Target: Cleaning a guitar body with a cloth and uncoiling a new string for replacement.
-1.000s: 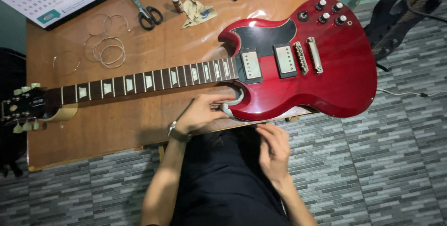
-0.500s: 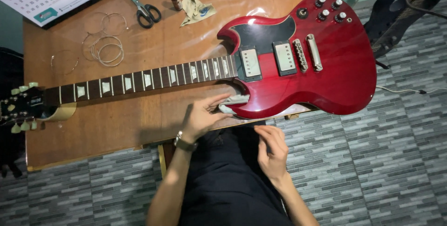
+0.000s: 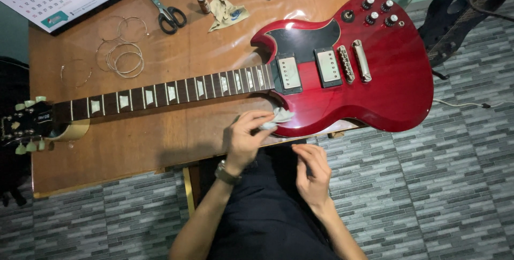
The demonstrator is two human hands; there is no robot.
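Fingers of my left hand [image 3: 245, 138] pinch a small pale cloth [image 3: 279, 116] vs the lower horn of the red guitar [image 3: 348, 72], which lies flat across the wooden table [image 3: 160, 137]. Right hand [image 3: 312, 174] hangs loose over my lap, fingers slightly curled, empty.

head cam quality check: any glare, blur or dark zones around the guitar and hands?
Head view: soft glare patch on the red guitar body near its upper horn; left hand and the pale cloth it presses to the body are slightly soft; right hand is sharper; wooden table is evenly lit; the frame's left edge falls dark.
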